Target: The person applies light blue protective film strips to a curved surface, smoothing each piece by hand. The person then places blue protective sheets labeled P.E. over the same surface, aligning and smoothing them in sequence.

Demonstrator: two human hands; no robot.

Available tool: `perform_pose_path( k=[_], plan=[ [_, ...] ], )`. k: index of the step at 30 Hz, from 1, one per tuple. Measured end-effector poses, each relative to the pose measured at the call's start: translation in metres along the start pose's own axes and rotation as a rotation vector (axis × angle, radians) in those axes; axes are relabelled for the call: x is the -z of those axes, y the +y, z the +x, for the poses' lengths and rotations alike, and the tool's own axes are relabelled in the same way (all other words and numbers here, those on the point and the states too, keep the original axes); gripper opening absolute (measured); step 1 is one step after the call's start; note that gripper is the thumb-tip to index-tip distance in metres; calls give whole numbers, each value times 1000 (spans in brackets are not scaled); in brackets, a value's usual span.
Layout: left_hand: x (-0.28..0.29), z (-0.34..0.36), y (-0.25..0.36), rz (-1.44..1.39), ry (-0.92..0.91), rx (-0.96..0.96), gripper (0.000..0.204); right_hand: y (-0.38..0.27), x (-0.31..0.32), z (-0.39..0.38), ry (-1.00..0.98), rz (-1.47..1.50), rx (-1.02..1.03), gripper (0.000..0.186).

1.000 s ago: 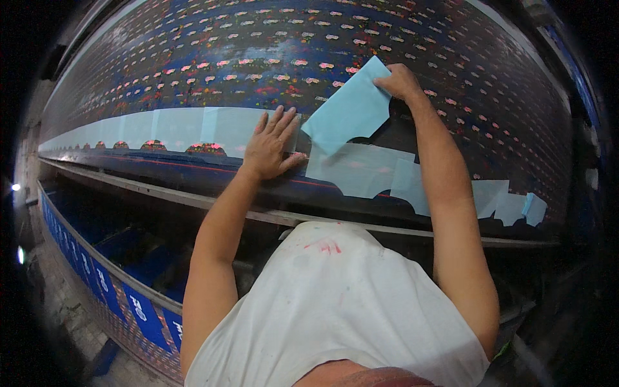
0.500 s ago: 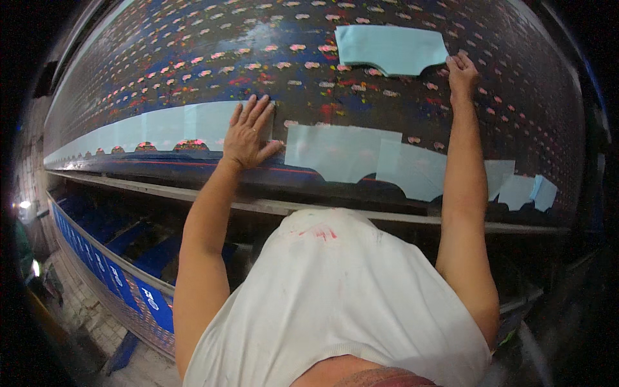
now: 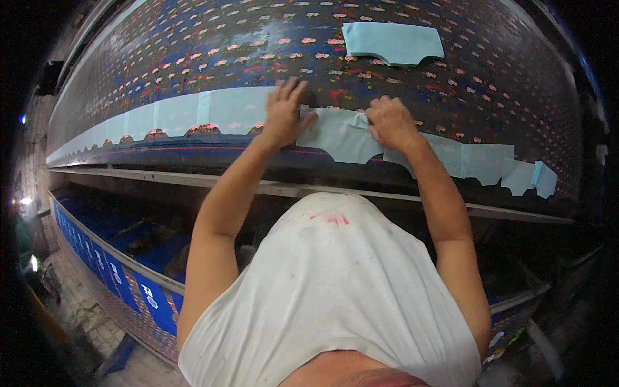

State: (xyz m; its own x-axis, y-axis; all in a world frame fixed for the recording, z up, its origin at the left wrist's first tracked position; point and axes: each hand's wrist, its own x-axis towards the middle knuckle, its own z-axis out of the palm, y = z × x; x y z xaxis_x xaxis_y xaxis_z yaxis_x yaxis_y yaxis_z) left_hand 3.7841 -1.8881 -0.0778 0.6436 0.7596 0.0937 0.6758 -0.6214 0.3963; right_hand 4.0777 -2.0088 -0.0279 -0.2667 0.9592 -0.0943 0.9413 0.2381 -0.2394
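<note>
A long dark printing table (image 3: 251, 71) lies before me, with light blue cut fabric pieces along its near edge. My right hand (image 3: 392, 124) is closed on the upper right corner of one fabric piece (image 3: 345, 138), where the cloth puckers. My left hand (image 3: 285, 115), somewhat blurred, has its fingers apart over the seam between this piece and the fabric row (image 3: 238, 106) on the left. Whether it presses on the cloth, I cannot tell. Farther away, a stack of the same light blue pieces (image 3: 394, 42) lies flat, touched by neither hand.
More fabric pieces (image 3: 483, 162) continue to the right, the last with a folded bit (image 3: 545, 179). A pale rail (image 3: 277, 188) borders the table near me. Below left, a lower rack holds blue printed panels (image 3: 151, 293). Small pink and red prints and paint spots cover the table surface.
My right hand has left the stack and come nearer, taking hold of a fabric piece's corner. My left hand has shifted right, off the left row's end. The view has shifted slightly.
</note>
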Motion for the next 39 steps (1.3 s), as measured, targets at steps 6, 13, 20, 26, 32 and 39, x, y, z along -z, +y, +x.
perform_pose_path(
  k=[6,13,20,26,32,39],
  plan=[
    [25,-46,38,-71,-242,-374,62,-74,23,-46,-245,851,66,20],
    [59,-120,-12,-862,-100,256,12,-55,11,-83,-198,567,-151,28],
    [29,-55,-58,-363,383,168,21,-8,-39,-33,213,740,-419,23],
    [4,-5,-95,-217,479,76,16,22,-67,1,408,976,-658,21],
    [-3,4,-100,-218,506,39,16,26,-72,-1,447,1003,-717,26],
    [-9,2,-101,-184,531,104,12,23,-67,5,447,974,-764,28]
  ],
)
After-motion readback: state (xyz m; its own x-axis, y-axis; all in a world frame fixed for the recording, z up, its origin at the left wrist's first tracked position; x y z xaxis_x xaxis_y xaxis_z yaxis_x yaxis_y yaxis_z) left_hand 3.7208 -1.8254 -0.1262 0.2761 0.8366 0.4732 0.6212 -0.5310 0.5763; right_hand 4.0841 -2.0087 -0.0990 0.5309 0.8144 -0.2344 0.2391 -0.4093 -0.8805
